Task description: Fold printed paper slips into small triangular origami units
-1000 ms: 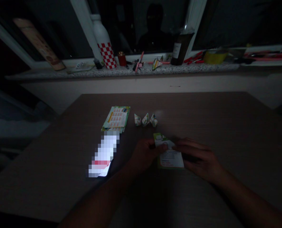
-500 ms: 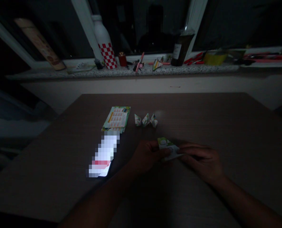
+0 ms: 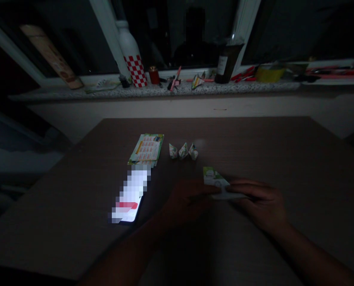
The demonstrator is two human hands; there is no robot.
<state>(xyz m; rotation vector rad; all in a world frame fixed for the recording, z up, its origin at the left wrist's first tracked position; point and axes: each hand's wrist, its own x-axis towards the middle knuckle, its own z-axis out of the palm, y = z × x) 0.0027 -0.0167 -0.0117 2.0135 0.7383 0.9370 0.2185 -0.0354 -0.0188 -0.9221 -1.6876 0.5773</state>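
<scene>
A partly folded sheet of green-and-white printed paper (image 3: 214,180) is between my two hands, low over the brown table. My right hand (image 3: 263,202) pinches its right side, fingers on top and thumb below. From the left, my left hand (image 3: 187,200) has its fingers closed at the paper's lower left edge; its fingertips are dim and slightly smeared. Beyond the hands stand three small folded paper pieces (image 3: 183,151) in a row. To their left lies a stack of printed sheets (image 3: 147,147) with green borders.
A lit phone (image 3: 130,194) lies on the table (image 3: 284,147), left of my left forearm. On the granite windowsill (image 3: 105,93) behind stand a red-and-white checkered bottle (image 3: 136,69), a red jar (image 3: 154,75), a dark tube (image 3: 226,65), a tall peach-coloured tube (image 3: 51,57) and pens.
The paper has shifted a little to the right with my right hand, and more of its lower edge shows. My left fingers have moved from its face to its lower left edge.
</scene>
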